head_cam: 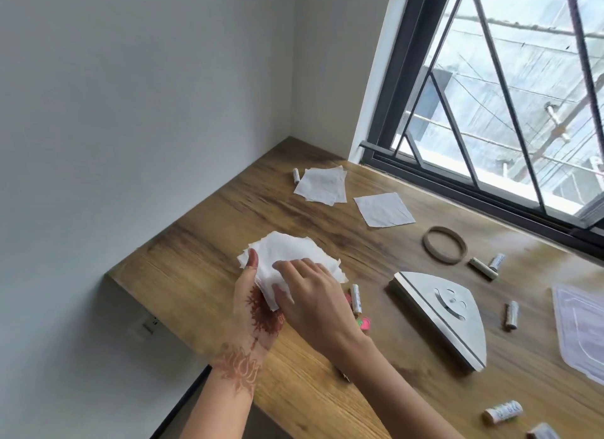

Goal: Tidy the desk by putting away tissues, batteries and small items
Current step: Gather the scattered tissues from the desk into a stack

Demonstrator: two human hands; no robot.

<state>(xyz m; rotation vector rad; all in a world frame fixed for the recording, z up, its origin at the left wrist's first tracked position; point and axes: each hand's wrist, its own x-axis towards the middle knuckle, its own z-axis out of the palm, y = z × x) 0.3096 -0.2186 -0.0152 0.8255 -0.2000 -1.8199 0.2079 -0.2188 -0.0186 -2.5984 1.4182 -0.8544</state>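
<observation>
A stack of white tissues [287,252] is held above the wooden desk [202,229]. My left hand [258,311], palm up, cradles the stack with its thumb along the left edge. From above, my right hand [310,295] pinches the near edge of the same stack. More tissues lie flat further back: a small pile [322,185] and a single sheet [384,209]. Several white batteries are scattered about: one by the far pile [296,175], one just right of my hands [356,298], a pair [488,264] near the window, others at the right [511,314] and near edge [503,412].
A wooden ring [445,244] lies near the window sill. A grey triangular holder [441,314] sits right of my hands. A clear plastic lid [580,327] is at the right edge. Small pink items [364,323] peek out behind my right wrist. A wall bounds the desk's left.
</observation>
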